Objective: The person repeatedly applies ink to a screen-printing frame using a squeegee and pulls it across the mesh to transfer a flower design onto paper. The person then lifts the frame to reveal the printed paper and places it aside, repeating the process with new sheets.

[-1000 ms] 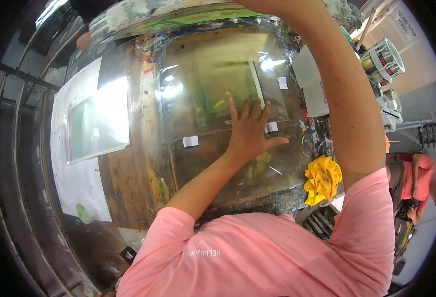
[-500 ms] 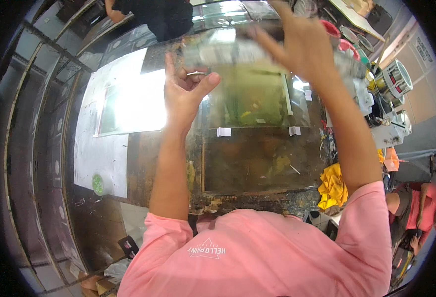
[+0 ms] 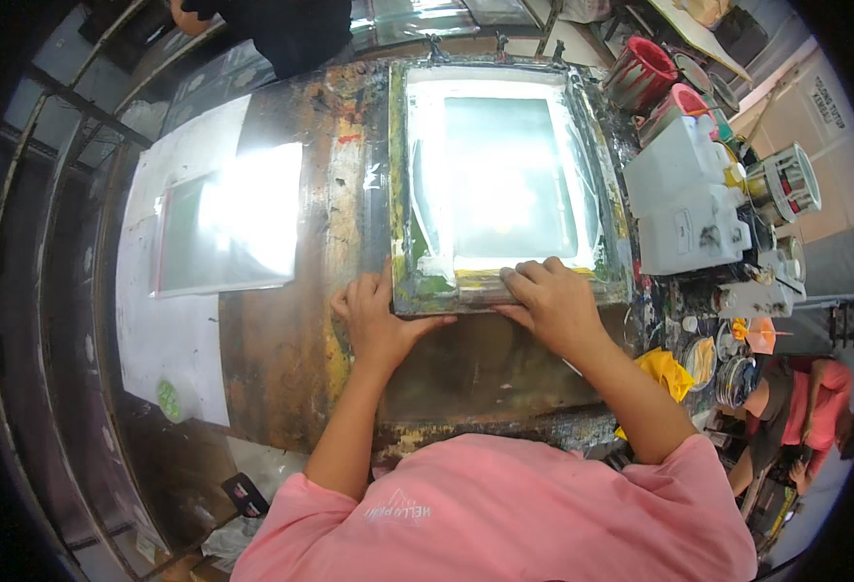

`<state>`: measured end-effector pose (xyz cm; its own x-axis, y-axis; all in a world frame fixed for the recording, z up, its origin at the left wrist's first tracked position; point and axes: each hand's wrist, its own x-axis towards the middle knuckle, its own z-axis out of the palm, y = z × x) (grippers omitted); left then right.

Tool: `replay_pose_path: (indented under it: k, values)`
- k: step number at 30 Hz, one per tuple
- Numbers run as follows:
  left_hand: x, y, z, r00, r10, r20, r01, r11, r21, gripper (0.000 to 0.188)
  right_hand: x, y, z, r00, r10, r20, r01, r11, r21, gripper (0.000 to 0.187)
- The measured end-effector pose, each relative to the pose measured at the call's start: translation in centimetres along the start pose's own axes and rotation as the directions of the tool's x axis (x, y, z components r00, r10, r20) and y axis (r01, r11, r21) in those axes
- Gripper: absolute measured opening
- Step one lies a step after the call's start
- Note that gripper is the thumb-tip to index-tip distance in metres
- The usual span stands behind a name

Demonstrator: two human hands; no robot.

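A screen printing frame (image 3: 400, 184) lies flat on the stained table, its pale mesh shining under the light. At the frame's near left corner is my left hand (image 3: 373, 320), with its thumb along the front edge and a finger up the left side. My right hand (image 3: 555, 308) grips the near rail, fingers over the top and thumb against the front edge. Whatever lies under the frame is hidden.
To the left, a glossy clear sheet stack (image 3: 189, 238) rests on white paper (image 3: 136, 291). White jugs (image 3: 684, 233), a red-smeared tub (image 3: 640, 76) and a yellow cloth (image 3: 665, 373) line the right side. Clamps (image 3: 501, 44) stand at the far edge. A dark-clothed person (image 3: 296, 29) is beyond.
The frame, raised and blurred before, has come down onto the table, covering the greenish surface and white tabs. My right hand has dropped toward me; my left hand has moved to the near corner.
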<state>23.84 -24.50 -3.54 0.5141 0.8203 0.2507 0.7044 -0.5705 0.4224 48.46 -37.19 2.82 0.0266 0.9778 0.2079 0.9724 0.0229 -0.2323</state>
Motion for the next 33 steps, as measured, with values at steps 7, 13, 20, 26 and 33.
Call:
replay_pose_path:
  k: [7,13,20,26,33]
  values:
    - [-0.1,-0.1,-0.1,1.000,0.006,-0.026,-0.008,0.999,-0.046,0.116,10.6,7.9,3.9,0.987,-0.049,-0.153,0.035,0.995,-0.094,0.035]
    - [-0.2,0.2,-0.9,1.000,-0.017,-0.009,0.017,1.000,-0.027,0.128,23.2,15.4,-0.1,0.991,-0.007,0.133,0.012,0.999,-0.039,0.056]
    - [-0.5,-0.6,0.1,0.982,0.113,-0.148,-0.145,0.964,-0.224,0.126,25.1,17.7,1.6,0.994,-0.081,-0.076,0.075,0.994,-0.084,0.044]
    - [-0.9,-0.9,1.3,0.970,0.117,-0.213,-0.172,0.950,-0.260,0.124,14.7,12.0,2.3,0.987,-0.111,-0.113,0.098,0.988,-0.120,0.043]
    - [-0.9,-0.9,1.3,0.982,0.068,-0.177,-0.117,0.951,-0.287,0.116,2.4,-0.6,-3.3,0.974,0.071,0.215,-0.050,0.993,-0.103,0.044]
